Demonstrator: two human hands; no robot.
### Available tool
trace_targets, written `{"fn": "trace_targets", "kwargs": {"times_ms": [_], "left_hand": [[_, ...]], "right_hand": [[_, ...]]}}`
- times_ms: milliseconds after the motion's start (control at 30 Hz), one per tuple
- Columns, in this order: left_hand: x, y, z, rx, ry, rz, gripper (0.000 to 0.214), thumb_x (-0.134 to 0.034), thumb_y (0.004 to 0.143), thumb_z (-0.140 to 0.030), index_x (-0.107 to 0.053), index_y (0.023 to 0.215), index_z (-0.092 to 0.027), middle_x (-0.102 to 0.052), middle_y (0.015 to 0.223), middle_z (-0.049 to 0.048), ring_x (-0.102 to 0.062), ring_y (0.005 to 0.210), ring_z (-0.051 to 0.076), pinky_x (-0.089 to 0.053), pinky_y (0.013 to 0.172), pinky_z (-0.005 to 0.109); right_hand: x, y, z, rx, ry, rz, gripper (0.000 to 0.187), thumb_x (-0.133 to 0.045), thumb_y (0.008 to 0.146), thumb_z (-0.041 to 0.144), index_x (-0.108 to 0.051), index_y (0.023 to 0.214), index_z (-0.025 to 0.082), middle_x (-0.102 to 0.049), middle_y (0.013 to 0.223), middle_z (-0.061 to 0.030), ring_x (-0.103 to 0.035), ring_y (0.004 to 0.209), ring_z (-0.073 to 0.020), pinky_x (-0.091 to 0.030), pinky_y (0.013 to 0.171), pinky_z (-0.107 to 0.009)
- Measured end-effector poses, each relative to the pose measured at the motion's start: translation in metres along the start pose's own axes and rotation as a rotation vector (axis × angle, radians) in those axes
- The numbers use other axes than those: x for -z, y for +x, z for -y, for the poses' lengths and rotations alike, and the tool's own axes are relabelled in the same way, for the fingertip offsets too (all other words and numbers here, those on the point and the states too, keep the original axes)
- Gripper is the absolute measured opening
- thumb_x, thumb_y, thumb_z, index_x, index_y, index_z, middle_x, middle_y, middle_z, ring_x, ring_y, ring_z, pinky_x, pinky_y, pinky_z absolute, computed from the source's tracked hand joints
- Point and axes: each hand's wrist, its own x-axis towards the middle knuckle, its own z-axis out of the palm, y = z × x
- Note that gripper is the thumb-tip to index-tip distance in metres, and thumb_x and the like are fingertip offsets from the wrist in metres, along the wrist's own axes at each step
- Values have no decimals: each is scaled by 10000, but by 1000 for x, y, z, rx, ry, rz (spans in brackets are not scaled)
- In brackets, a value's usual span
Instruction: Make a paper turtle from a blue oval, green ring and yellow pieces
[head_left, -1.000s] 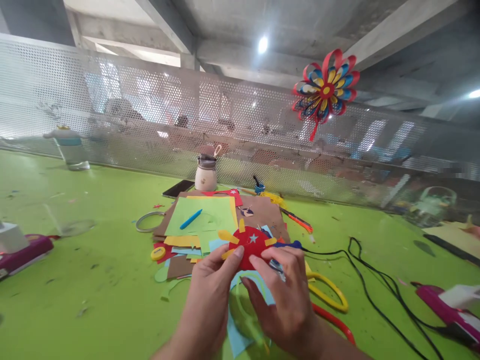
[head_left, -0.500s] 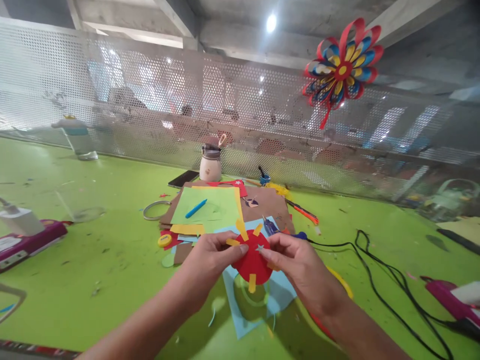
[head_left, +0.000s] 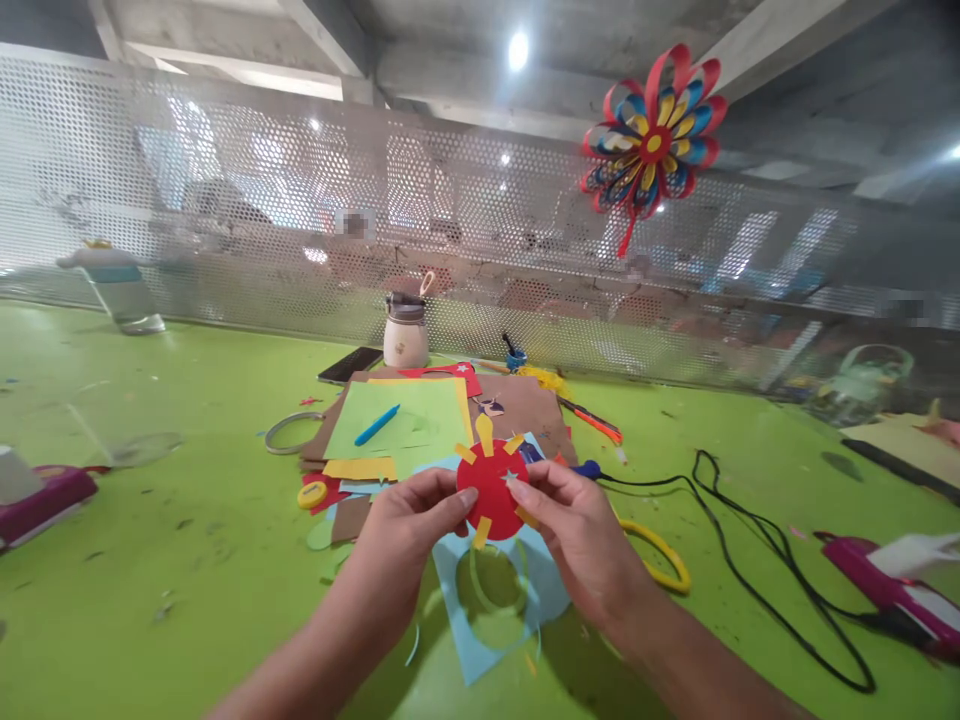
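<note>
Between my two hands is a red paper disc (head_left: 491, 505) with several yellow paper strips sticking out round its rim. A small silvery star (head_left: 510, 478) lies on its right part, at my right thumb tip. My left hand (head_left: 420, 515) pinches the disc's left edge, thumb on the front face. My right hand (head_left: 570, 515) grips the right edge, its fingers behind the disc. Below them lies light blue paper (head_left: 457, 625) with a round hole cut in it. Behind the disc, a blue glue gun (head_left: 589, 469) is partly hidden.
Sheets of green paper (head_left: 427, 425) lie on brown cardboard (head_left: 536, 405), with a blue pen (head_left: 377, 425) on top. A white bottle (head_left: 406, 335) and a phone (head_left: 350, 364) stand behind. To the right are a utility knife (head_left: 592, 420), a black cord (head_left: 750, 560) and a purple power strip (head_left: 885, 590).
The disc has turned a little in my hands, and my left thumb has shifted toward its lower left edge. The camera view has swung slightly to the right.
</note>
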Motion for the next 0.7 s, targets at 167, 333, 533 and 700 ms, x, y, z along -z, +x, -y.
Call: {"fn": "trace_targets", "kwargs": {"times_ms": [167, 333, 533, 700], "left_hand": [[-5, -2, -4, -41, 31, -52, 123, -776, 666, -265, -714, 613, -172, -647, 598, 3, -502, 574, 127, -397, 586, 234], [-7, -6, -7, -66, 28, -68, 113, -775, 663, -257, -714, 618, -173, -646, 571, -8, -508, 554, 124, -396, 574, 232], [-9, -12, -5, -80, 23, -41, 119, -766, 678, -228, -755, 782, -172, -726, 734, 28, -563, 660, 147, -427, 641, 245], [-11, -19, -5, -154, 131, -70, 130, -702, 733, -271, -743, 795, -164, -703, 733, 38, -544, 645, 149, -430, 613, 243]], "right_hand": [[1, 1, -2, -8, 18, 7, 222, -839, 678, 324, -694, 768, 183, -701, 711, -1, -624, 639, -163, -498, 670, -320], [0, 1, -3, 1, 31, 19, 211, -837, 683, 316, -690, 768, 191, -711, 715, 0, -636, 645, -168, -509, 676, -327], [3, -1, -5, 62, 21, 26, 165, -797, 744, 314, -687, 794, 201, -719, 770, -2, -639, 685, -162, -502, 685, -312], [4, 0, -6, 128, -38, 14, 154, -779, 767, 313, -689, 810, 195, -692, 757, 4, -604, 681, -147, -480, 676, -291]]}}
